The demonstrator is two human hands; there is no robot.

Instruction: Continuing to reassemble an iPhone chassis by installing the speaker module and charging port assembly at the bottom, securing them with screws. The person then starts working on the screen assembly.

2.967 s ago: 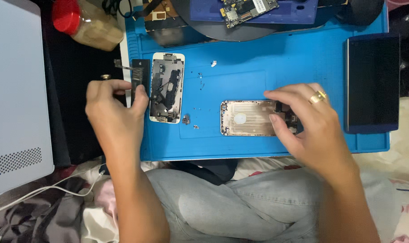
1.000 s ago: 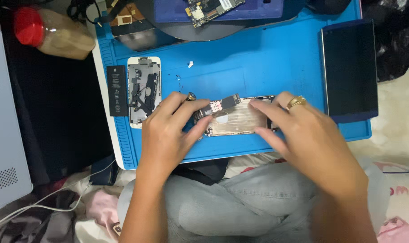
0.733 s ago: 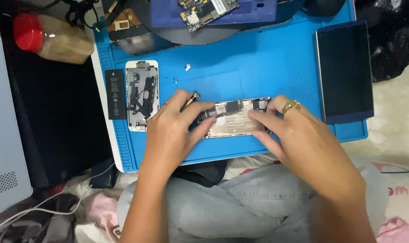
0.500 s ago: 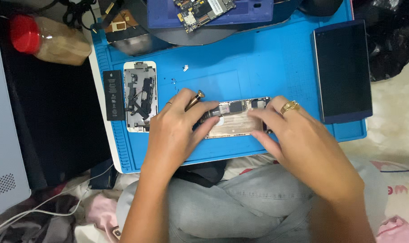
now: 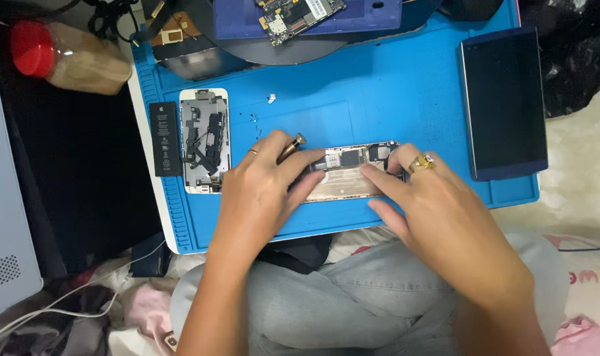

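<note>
Left hand (image 5: 260,191) crossed to phone shell (image 5: 352,173).

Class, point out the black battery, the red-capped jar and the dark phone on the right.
black battery (image 5: 164,138), head view, middle of its face
red-capped jar (image 5: 89,64), head view, its side
dark phone (image 5: 504,102), head view, screen centre

A dark rectangular screen (image 5: 504,102) lies at the blue mat's (image 5: 379,86) right edge, face up.

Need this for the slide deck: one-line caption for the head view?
Both hands, left hand and right hand, work on an opened phone chassis on a blue repair mat.
</note>
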